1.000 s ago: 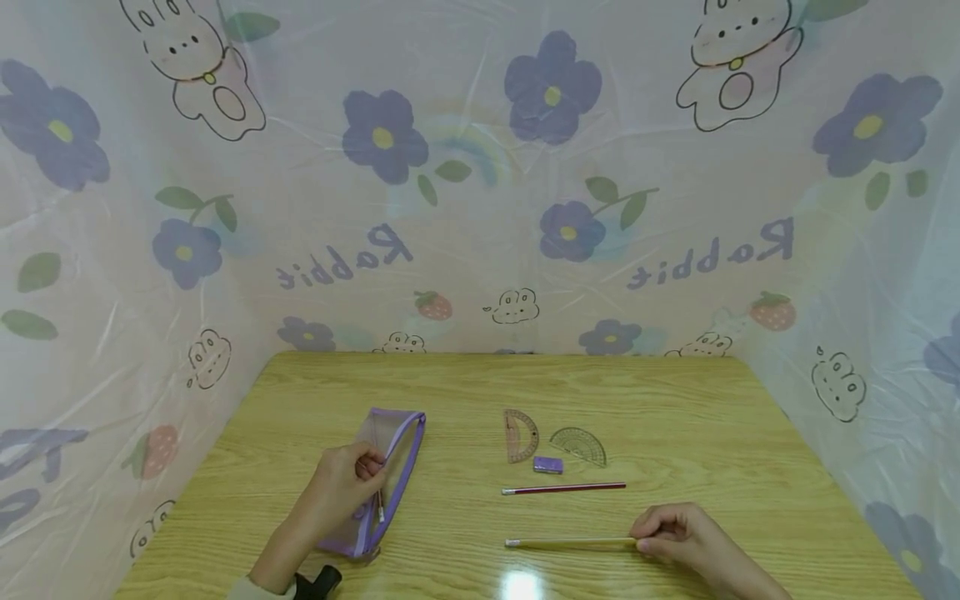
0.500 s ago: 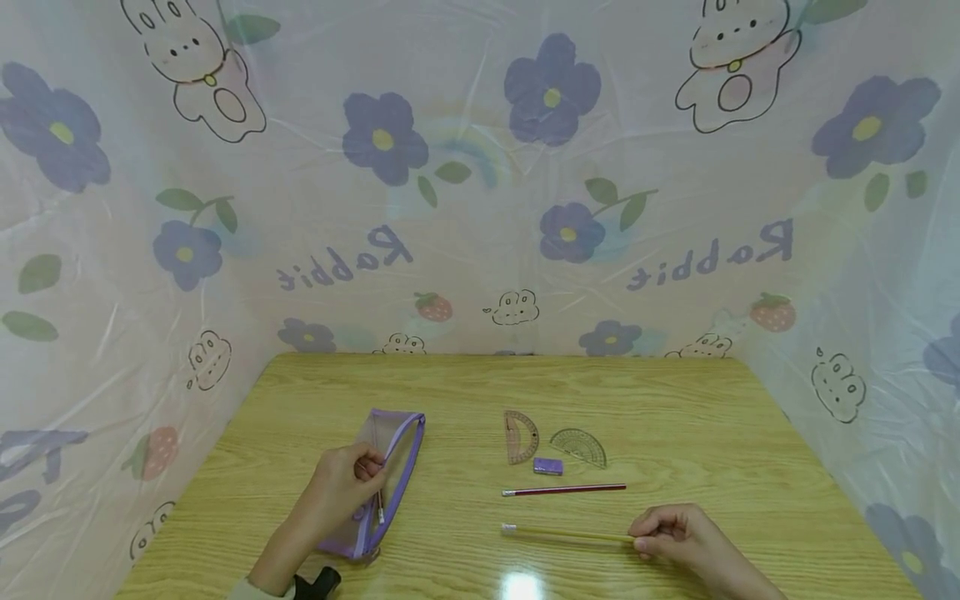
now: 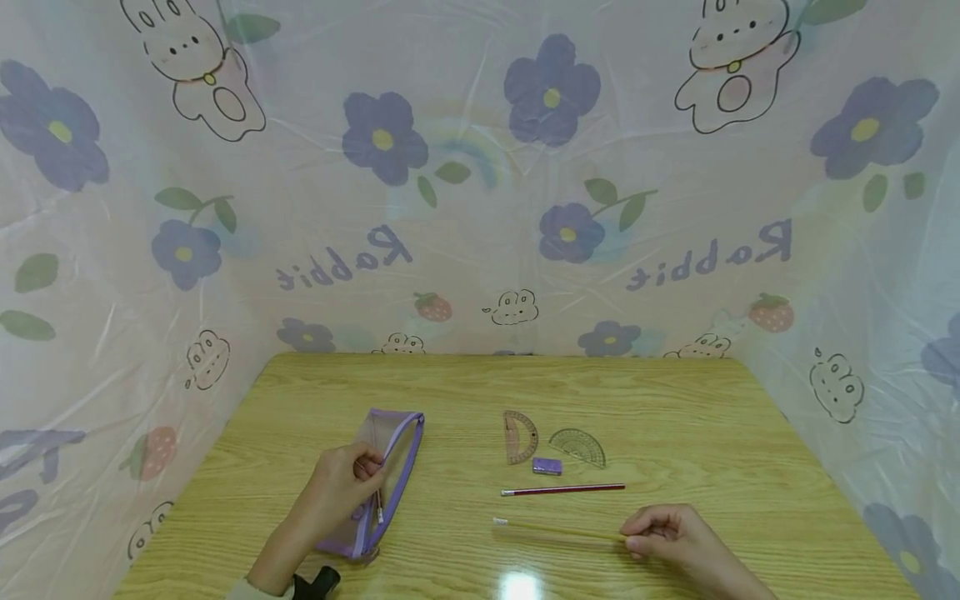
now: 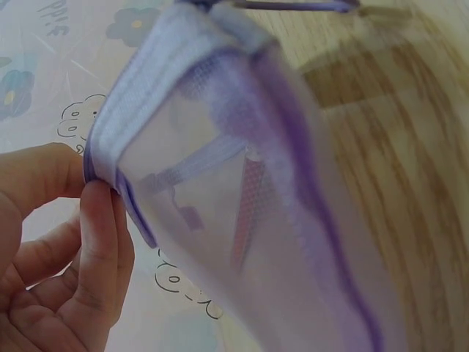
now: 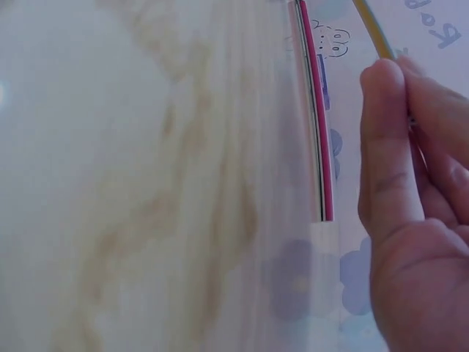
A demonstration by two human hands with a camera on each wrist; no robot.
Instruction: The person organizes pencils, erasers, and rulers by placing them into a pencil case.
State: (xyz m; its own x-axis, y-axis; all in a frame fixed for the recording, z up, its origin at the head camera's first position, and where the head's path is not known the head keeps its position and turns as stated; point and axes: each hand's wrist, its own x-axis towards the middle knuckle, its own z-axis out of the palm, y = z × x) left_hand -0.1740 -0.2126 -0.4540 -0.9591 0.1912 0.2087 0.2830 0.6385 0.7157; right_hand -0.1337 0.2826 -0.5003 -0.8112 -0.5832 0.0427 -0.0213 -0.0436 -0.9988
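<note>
My left hand (image 3: 347, 487) pinches the zippered edge of a purple mesh pencil case (image 3: 347, 540) at the left of the table. The case's mouth gapes toward the right, and a pencil (image 4: 247, 209) with a reddish body shows through the mesh. At the right front, my right hand (image 3: 671, 542) pinches one end of a yellow pencil (image 3: 558, 529) between thumb and fingers. Its white-tipped eraser end points left toward the case and is raised off the table, with a shadow beneath.
Beyond the yellow pencil lies a dark red pencil (image 3: 562, 490). Behind it sit a purple eraser (image 3: 547, 467), a pinkish protractor (image 3: 513, 439) and a clear protractor (image 3: 581, 447). A patterned curtain (image 3: 480, 192) encloses the wooden table (image 3: 675, 400) at the back and sides.
The yellow pencil's eraser end has risen from the table, and my right hand has shifted slightly left with it. My left hand and the pencil case stay put.
</note>
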